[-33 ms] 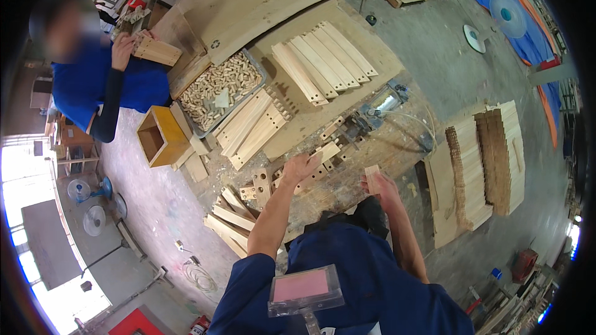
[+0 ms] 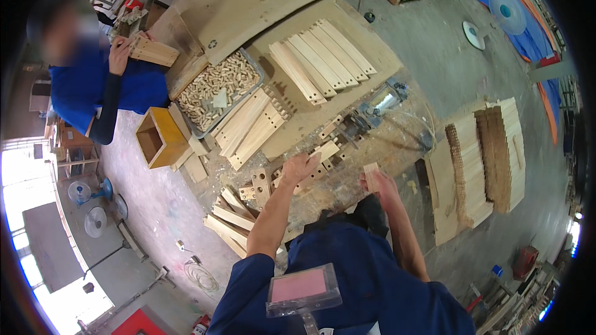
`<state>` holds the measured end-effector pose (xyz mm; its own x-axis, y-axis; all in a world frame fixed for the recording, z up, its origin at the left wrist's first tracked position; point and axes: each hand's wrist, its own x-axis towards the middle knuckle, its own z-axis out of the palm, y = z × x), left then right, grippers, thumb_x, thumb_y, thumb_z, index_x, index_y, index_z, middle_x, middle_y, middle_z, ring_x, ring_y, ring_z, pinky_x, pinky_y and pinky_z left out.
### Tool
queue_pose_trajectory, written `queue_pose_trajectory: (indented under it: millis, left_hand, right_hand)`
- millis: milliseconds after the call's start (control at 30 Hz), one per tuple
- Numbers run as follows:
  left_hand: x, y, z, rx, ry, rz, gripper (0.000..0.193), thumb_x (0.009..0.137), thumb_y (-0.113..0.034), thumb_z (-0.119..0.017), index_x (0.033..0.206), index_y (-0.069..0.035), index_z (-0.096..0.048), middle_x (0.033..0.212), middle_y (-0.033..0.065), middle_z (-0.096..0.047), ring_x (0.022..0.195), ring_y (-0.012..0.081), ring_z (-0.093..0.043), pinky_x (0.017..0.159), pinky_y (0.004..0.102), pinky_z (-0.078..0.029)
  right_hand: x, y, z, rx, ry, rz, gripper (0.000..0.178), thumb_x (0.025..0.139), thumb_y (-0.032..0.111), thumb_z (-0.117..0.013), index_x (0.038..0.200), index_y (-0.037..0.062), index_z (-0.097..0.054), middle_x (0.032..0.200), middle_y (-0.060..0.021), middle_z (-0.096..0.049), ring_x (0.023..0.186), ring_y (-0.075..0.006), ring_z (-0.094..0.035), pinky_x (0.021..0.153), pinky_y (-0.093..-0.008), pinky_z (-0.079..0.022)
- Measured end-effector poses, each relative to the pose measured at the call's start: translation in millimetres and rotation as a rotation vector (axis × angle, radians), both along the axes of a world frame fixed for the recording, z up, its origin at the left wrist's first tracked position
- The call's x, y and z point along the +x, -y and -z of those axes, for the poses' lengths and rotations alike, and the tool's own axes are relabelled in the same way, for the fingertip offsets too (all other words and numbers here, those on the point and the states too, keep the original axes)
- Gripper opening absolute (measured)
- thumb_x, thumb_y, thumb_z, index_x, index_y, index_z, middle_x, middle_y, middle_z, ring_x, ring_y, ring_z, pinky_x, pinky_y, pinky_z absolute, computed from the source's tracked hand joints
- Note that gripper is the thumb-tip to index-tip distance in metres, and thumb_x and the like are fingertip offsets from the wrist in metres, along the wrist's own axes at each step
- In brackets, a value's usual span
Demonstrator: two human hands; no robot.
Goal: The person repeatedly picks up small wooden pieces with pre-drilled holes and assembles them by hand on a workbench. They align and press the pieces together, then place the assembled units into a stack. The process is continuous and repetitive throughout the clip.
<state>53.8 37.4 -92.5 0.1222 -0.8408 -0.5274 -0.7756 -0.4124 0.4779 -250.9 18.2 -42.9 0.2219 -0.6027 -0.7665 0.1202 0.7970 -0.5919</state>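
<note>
My left hand (image 2: pixel 299 169) is closed around the near end of a short pale wooden piece (image 2: pixel 327 150) at a wooden jig with dark holes (image 2: pixel 312 180). Beyond that piece sits a small metal clamping device (image 2: pixel 355 125) on the worktable. My right hand (image 2: pixel 383 186), nearer the table's front edge, grips a small pale wooden block (image 2: pixel 371 172) that stands up from the fingers. The undersides of both pieces are hidden by my hands. Left of the jig is a wooden block with large round holes (image 2: pixel 261 185).
A grey tray of wooden dowels (image 2: pixel 259 80) stands at the far left, beside drilled boards (image 2: pixel 261 130). More boards (image 2: pixel 323 59) lie at the back, and a stack (image 2: pixel 475 167) lies to the right. Loose strips (image 2: pixel 230 220) lie near left. Across the table a co-worker (image 2: pixel 81 87) holds a wooden piece.
</note>
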Motion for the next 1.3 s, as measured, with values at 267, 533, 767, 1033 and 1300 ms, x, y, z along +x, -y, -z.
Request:
queue_pose_trajectory:
  millis: [267,533,767,1033,1300]
  left_hand:
    - [-1.8,2.3,-12.8,0.031,0.040,-0.020,0.077,0.091,-0.074,-0.041,0.102,-0.003,-0.068,0.092,0.0282,-0.070,0.092,0.0447,-0.068,0.084,0.0522,-0.052]
    - [-1.6,-1.4,-13.9,-0.021,0.058,-0.055,0.076,0.091,-0.073,-0.043,0.100,-0.003,-0.069,0.090,0.0299,-0.069,0.091,0.0454,-0.068,0.083,0.0528,-0.053]
    - [-4.8,-9.6,-12.9,-0.144,0.081,-0.097,0.072,0.090,-0.071,-0.047,0.092,-0.003,-0.069,0.082,0.0275,-0.069,0.085,0.0451,-0.068,0.078,0.0523,-0.054]
    - [-19.9,-6.6,-66.2,-0.351,-0.048,0.120,0.059,0.091,-0.064,-0.053,0.087,-0.008,-0.071,0.065,0.0168,-0.067,0.069,0.0362,-0.069,0.064,0.0472,-0.055]
    - [-23.6,-2.0,-73.3,-0.402,0.028,0.226,0.057,0.093,-0.060,-0.053,0.086,-0.007,-0.072,0.069,0.0191,-0.067,0.066,0.0379,-0.068,0.059,0.0473,-0.053]
  right_hand:
    - [5.6,29.8,12.5,0.030,-0.003,-0.012,0.044,0.106,0.032,-0.045,0.127,-0.0050,-0.058,0.112,-0.0145,-0.070,0.093,-0.0226,-0.069,0.078,-0.0342,-0.055]
    - [5.4,44.7,6.5,-0.053,-0.031,0.010,0.040,0.105,0.028,-0.050,0.128,-0.0034,-0.058,0.113,-0.0129,-0.070,0.097,-0.0232,-0.070,0.081,-0.0339,-0.056]
    - [28.8,45.7,1.9,-0.065,0.046,0.011,0.039,0.099,0.025,-0.063,0.128,-0.0009,-0.058,0.113,-0.0126,-0.068,0.095,-0.0226,-0.070,0.079,-0.0356,-0.058]
    - [41.8,46.7,-8.4,-0.073,0.121,0.026,0.031,0.097,0.022,-0.065,0.119,0.0000,-0.063,0.108,-0.0114,-0.069,0.095,-0.0230,-0.070,0.080,-0.0390,-0.060]
    - [40.2,43.2,-20.0,0.025,0.202,0.052,0.032,0.098,0.023,-0.065,0.119,0.0003,-0.063,0.117,-0.0107,-0.068,0.105,-0.0238,-0.067,0.089,-0.0440,-0.058]
